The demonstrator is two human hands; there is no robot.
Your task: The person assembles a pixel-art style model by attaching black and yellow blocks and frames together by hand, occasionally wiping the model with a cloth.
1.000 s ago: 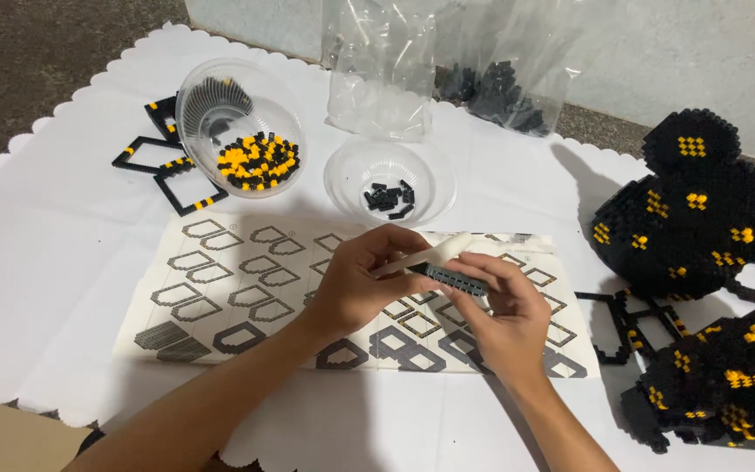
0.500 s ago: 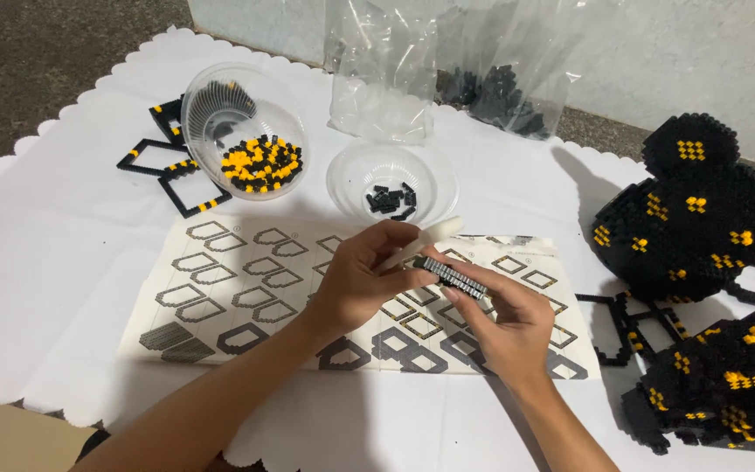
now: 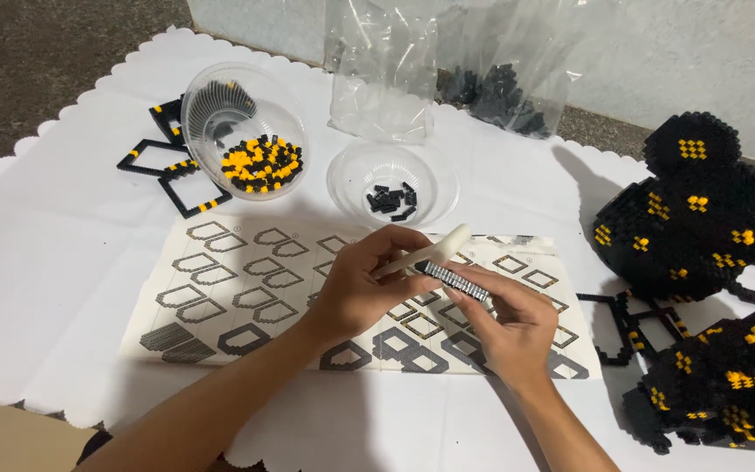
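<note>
While left hand (image 3: 362, 284) grips tool (image 3: 425, 253), right hand (image 3: 510, 322) seemingly pinches strip (image 3: 453, 280).

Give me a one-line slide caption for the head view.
Left hand with a white tool and right hand work a black brick strip over the instruction sheet.

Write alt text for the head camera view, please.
Two hands, left hand and right hand, hold a short black brick strip and a white plastic tool over a printed instruction sheet on a white cloth.
</note>
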